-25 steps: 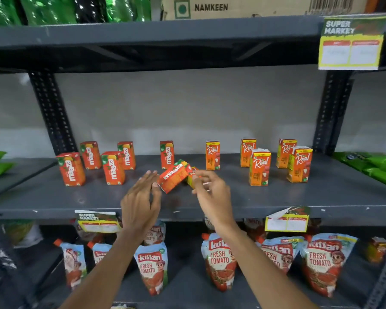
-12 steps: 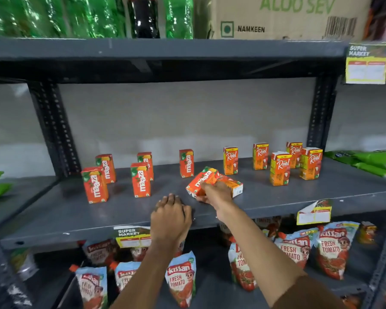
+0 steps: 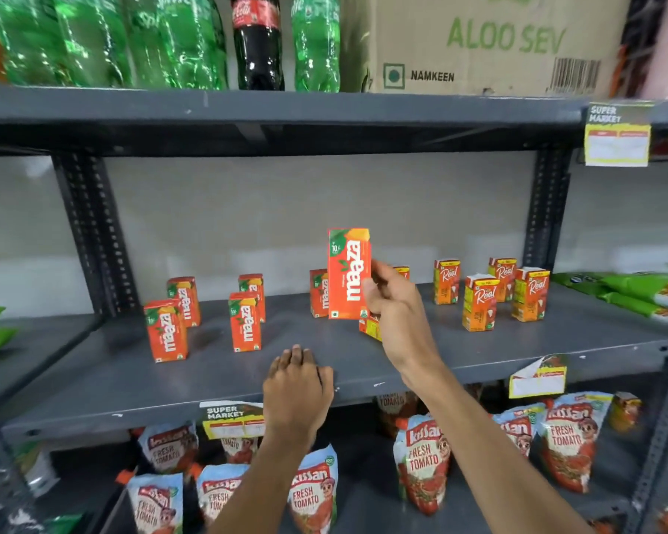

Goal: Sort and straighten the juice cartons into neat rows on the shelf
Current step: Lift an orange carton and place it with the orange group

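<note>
My right hand holds an orange Maaza carton upright above the middle of the grey shelf. Under that hand lies a yellow-orange Real carton, mostly hidden by my fingers. My left hand rests on the shelf's front edge, holding nothing. Several Maaza cartons stand scattered at the left, among them a front one, a middle one and one right behind the held carton. Several Real cartons stand loosely at the right.
Green and dark soda bottles and an Aloo Sev cardboard box fill the shelf above. Tomato ketchup pouches crowd the shelf below. Green packets lie at the far right, more at the far left. Price tags hang from the shelf edges.
My right hand has lifted the Maaza carton off the shelf and turned it upright, leaving the Real carton lying below. My left hand stays at the front edge.
</note>
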